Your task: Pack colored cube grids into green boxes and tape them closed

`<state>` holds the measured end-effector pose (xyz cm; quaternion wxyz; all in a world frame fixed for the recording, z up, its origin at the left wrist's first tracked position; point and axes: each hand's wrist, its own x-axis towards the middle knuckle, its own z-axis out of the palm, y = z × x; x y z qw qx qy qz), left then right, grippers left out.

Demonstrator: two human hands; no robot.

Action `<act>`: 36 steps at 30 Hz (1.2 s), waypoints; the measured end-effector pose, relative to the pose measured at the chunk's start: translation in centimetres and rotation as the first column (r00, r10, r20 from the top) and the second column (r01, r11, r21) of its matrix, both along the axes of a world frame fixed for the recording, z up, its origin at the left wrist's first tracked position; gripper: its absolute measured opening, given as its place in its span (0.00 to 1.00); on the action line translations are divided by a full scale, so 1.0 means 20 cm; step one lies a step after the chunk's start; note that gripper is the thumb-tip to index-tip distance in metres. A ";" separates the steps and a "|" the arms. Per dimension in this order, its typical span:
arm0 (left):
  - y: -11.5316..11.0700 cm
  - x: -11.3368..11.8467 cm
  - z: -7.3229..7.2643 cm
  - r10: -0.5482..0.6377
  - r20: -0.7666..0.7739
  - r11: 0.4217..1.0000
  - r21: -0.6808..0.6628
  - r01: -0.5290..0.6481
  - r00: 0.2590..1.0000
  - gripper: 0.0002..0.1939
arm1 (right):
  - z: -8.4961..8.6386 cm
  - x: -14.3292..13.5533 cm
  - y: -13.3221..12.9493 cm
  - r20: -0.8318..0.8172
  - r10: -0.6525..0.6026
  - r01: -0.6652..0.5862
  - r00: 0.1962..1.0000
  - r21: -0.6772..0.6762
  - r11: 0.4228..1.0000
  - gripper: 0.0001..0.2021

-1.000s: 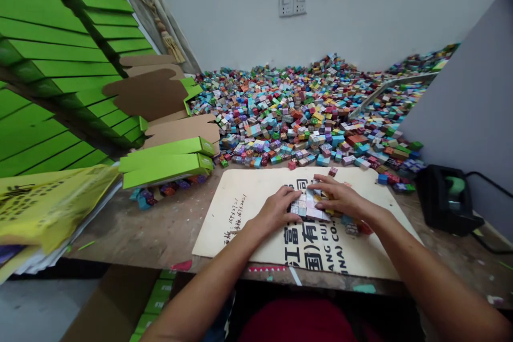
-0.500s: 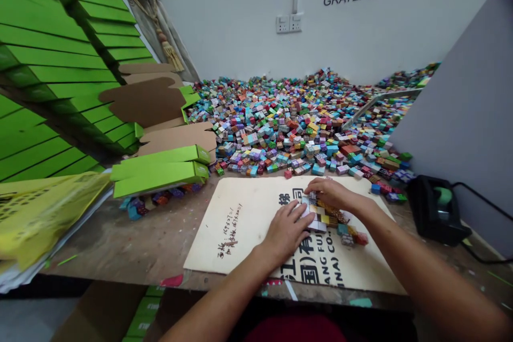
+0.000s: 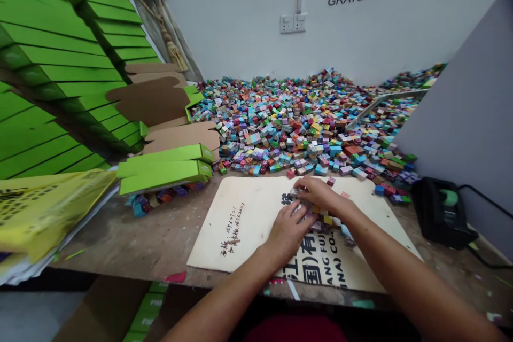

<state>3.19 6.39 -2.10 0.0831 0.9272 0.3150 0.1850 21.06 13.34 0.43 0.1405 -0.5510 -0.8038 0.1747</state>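
On a cream cardboard sheet (image 3: 248, 224) with black printed characters lies a small group of colourful little blocks (image 3: 327, 220), partly covered by both hands. My left hand (image 3: 289, 227) rests at the group's left side, its fingers spread over the blocks. Just above it, my right hand (image 3: 318, 192) has its fingertips closed on a small pale block (image 3: 294, 191) at the group's upper left corner. Part of the group is hidden under my right hand and wrist.
Behind the sheet spreads a big heap of small blocks (image 3: 280, 123). Green boxes (image 3: 164, 176) and a yellow packet (image 3: 52, 203) are at the left. A black tape dispenser (image 3: 441, 214) stands at the right.
My right hand has moved left, nearer my left fingertips, and now covers more of the group. The view has shifted slightly. My left hand stays on the blocks.
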 end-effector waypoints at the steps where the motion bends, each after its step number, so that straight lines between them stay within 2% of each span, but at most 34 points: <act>1: 0.00 -0.02 0.01 -0.008 0.024 1.000 -0.012 0.008 1.000 0.18 | 0.00 -0.01 -0.01 -0.010 0.026 -0.026 1.000 -0.017 1.000 0.11; 3: 0.02 -0.06 0.04 0.043 0.100 0.998 -0.054 -0.038 0.994 0.16 | 0.00 -0.01 -0.02 -0.032 0.074 -0.075 0.997 -0.047 0.996 0.12; 5: 0.06 -0.09 0.06 0.180 0.172 0.979 -0.127 -0.160 0.968 0.14 | -0.01 0.04 -0.03 -0.084 0.079 -0.085 0.993 -0.071 0.994 0.14; 7: 0.12 -0.11 0.07 0.293 0.198 0.943 -0.220 -0.248 0.936 0.14 | -0.02 0.08 -0.04 -0.150 0.009 -0.025 0.989 -0.104 0.994 0.16; 8: 0.16 -0.10 0.07 0.309 0.198 0.931 -0.265 -0.253 0.930 0.15 | -0.03 0.10 -0.05 -0.176 -0.035 0.014 0.984 -0.121 0.993 0.17; 10: 0.23 -0.08 0.07 0.268 0.191 0.919 -0.344 -0.192 0.944 0.20 | -0.03 0.12 -0.09 -0.203 -0.086 0.062 0.975 -0.119 0.991 0.18; 12: 0.28 -0.06 0.07 0.162 0.166 0.911 -0.403 -0.083 0.973 0.30 | -0.03 0.12 -0.15 -0.191 -0.049 0.038 0.980 -0.061 0.997 0.22; 15: 0.33 -0.03 0.07 -0.004 0.098 0.900 -0.432 0.046 0.995 0.47 | -0.02 0.13 -0.27 -0.106 0.019 -0.021 0.994 -0.018 1.000 0.36; 18: 0.33 -0.03 0.06 -0.049 0.100 0.898 -0.432 0.087 0.994 0.46 | -0.02 0.13 -0.35 -0.014 0.023 -0.024 1.000 -0.070 0.997 0.43; 23: 0.30 -0.05 0.04 -0.055 0.213 0.863 -0.481 0.154 0.975 0.43 | -0.03 0.11 -0.36 -0.093 0.032 -0.041 0.995 -0.096 0.995 0.43; 26: 0.27 -0.07 0.07 -0.054 0.143 0.843 -0.525 0.122 0.988 0.49 | -0.01 0.15 -0.36 -0.197 0.034 -0.052 0.980 -0.087 0.995 0.42; 29: 0.27 -0.07 0.10 -0.083 0.013 0.856 -0.511 0.078 0.996 0.59 | 0.05 0.26 -0.39 -0.301 -0.101 0.088 0.948 -0.058 0.994 0.36; 32: 0.28 -0.04 0.10 -0.155 -0.061 0.890 -0.443 0.112 0.986 0.58 | 0.07 0.39 -0.44 -0.341 -0.271 0.262 0.900 -0.074 0.962 0.28; 34: 0.29 0.00 0.08 -0.194 -0.072 0.908 -0.391 0.152 0.978 0.55 | 0.06 0.43 -0.49 -0.320 -0.299 0.288 0.899 -0.083 0.954 0.25; 36: 0.30 0.03 0.06 -0.217 -0.054 0.924 -0.335 0.187 0.975 0.52 | 0.02 0.42 -0.52 -0.268 -0.256 0.251 0.929 -0.054 0.967 0.25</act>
